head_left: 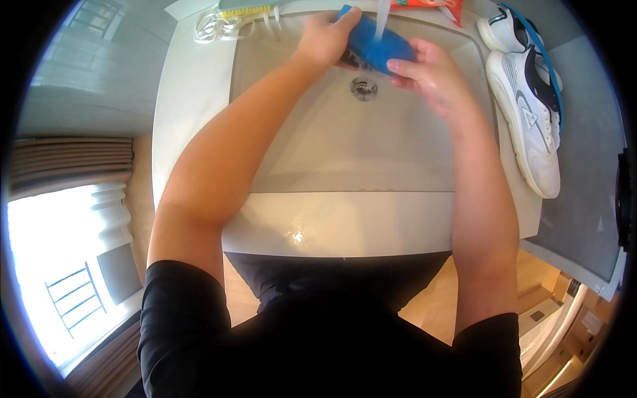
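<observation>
Under a thin stream of water point(383, 18) at the far side of the sink, a blue insole point(387, 53) is held in both hands. My left hand point(325, 41) closes on its left end, the thumb on top. On its right end, my right hand point(434, 74) pinches the edge between thumb and fingers. The insole is tilted, and part of its dark underside shows by the left fingers. Just below it lies the round metal drain point(363, 88) of the pale sink point(352, 149).
White sneakers point(531, 119) stand on the right-hand counter, with a narrow blue strip point(556, 93) beside them. At the far left edge lie a yellow-bristled brush point(245, 10) and a whitish looped thing point(215, 28). A red packet point(434, 6) rests behind the sink.
</observation>
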{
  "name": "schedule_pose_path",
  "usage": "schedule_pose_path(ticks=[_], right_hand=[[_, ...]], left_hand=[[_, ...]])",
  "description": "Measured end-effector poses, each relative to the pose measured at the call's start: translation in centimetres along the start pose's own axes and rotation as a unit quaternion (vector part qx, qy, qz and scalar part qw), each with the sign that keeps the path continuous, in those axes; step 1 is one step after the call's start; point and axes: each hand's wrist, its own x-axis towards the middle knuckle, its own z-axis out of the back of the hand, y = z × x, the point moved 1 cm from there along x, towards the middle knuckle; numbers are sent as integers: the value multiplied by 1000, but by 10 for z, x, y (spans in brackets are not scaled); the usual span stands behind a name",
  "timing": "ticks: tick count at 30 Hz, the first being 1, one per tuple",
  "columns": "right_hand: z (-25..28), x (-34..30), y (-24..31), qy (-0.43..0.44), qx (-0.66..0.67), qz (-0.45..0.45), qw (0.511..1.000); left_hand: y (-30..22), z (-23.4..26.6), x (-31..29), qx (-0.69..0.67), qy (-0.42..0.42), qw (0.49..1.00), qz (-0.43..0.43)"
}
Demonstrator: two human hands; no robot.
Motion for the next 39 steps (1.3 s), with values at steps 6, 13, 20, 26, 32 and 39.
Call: schedule_pose_path(ticks=[6, 13, 20, 26, 32, 39], right_hand=[[0, -2, -2, 45, 46, -18, 998], [0, 0, 1, 18, 112, -28, 993], [5, 6, -6, 10, 44, 22, 999], [1, -3, 5, 29, 78, 22, 996], [6, -7, 10, 76, 115, 30, 990], [19, -11, 15, 153, 145, 43, 977]], left_hand=[[1, 1, 1, 8, 11, 1000, -11], [8, 6, 10, 2, 32, 999, 20], [15, 4, 13, 43, 38, 998, 32], [13, 1, 6, 26, 46, 998, 20], [11, 7, 13, 42, 45, 998, 27], [3, 1, 5, -16, 62, 997, -43]])
